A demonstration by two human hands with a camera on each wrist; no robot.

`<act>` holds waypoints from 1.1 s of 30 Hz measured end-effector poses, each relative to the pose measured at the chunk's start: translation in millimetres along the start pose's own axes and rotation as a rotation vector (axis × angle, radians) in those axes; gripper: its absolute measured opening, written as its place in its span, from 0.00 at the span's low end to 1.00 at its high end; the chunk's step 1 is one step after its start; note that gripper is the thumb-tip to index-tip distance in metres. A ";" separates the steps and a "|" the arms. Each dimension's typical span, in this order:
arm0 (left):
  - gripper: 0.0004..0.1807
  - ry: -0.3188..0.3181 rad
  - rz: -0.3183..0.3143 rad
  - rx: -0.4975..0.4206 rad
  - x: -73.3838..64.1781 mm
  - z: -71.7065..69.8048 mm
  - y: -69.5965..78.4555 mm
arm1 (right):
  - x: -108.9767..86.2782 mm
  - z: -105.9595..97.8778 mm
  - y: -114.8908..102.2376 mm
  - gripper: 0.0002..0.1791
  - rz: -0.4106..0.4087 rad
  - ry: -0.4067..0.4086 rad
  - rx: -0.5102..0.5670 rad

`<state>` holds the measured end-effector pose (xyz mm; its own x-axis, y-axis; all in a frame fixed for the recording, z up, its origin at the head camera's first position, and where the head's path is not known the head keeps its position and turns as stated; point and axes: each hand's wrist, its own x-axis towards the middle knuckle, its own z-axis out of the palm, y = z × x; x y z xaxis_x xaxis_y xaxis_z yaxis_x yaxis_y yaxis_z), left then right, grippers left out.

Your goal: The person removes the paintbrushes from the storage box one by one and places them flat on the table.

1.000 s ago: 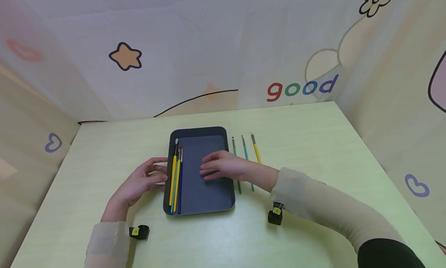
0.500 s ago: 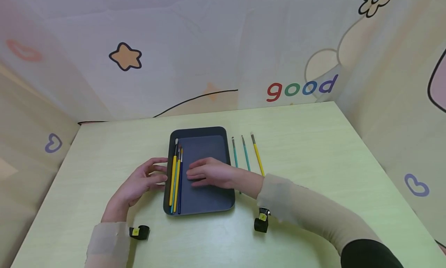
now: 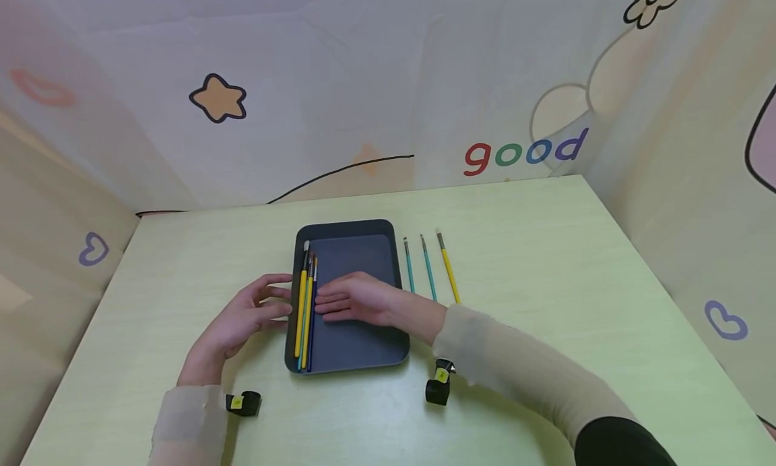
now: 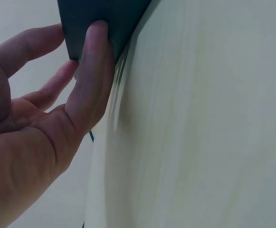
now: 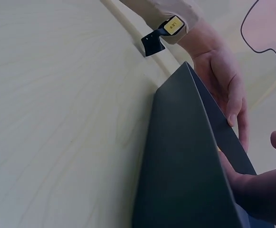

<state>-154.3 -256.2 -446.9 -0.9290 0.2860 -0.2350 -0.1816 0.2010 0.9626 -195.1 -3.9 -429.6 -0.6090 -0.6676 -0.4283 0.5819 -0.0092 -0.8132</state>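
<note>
A dark grey tray (image 3: 364, 350) lies on the table. Along its left wall, several paintbrushes (image 3: 300, 311) with yellow, teal and dark blue handles lie side by side. My right hand (image 3: 364, 299) reaches into the tray from the right, fingers extended and fingertips right at the dark blue paintbrush (image 3: 312, 341). Outside the tray, my left hand (image 3: 245, 314) has its fingertips against the left wall, fingers slightly bent. The left wrist view shows that hand's fingers (image 4: 96, 52) touching the tray's outer side. In the right wrist view the tray wall (image 5: 180, 147) hides most of the right fingers.
Right of the tray lie two teal paintbrushes (image 3: 427, 264) and a yellow paintbrush (image 3: 448, 271), their lower ends hidden by the right arm. A printed cloth (image 3: 339, 95) hangs behind the table and at both sides.
My right hand has moved left across the tray up to the row of paintbrushes. The dark blue paintbrush has shifted slightly left. My left hand has stayed at the tray wall.
</note>
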 end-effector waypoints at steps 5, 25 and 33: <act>0.32 0.000 -0.003 -0.001 0.6 0.1 -0.3 | 6.0 2.1 2.2 0.22 -0.010 0.002 -0.009; 0.33 -0.005 -0.011 0.000 0.2 -0.1 -1.3 | 21.0 -2.1 7.7 0.20 -0.018 0.016 0.030; 0.33 -0.009 0.000 -0.003 0.4 -1.0 -2.7 | 27.8 0.2 9.6 0.18 -0.038 0.027 -0.076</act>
<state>-154.5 -257.6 -449.4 -0.9262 0.2940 -0.2362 -0.1826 0.1984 0.9630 -206.2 -22.6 -449.3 -0.6451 -0.6473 -0.4061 0.5163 0.0225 -0.8561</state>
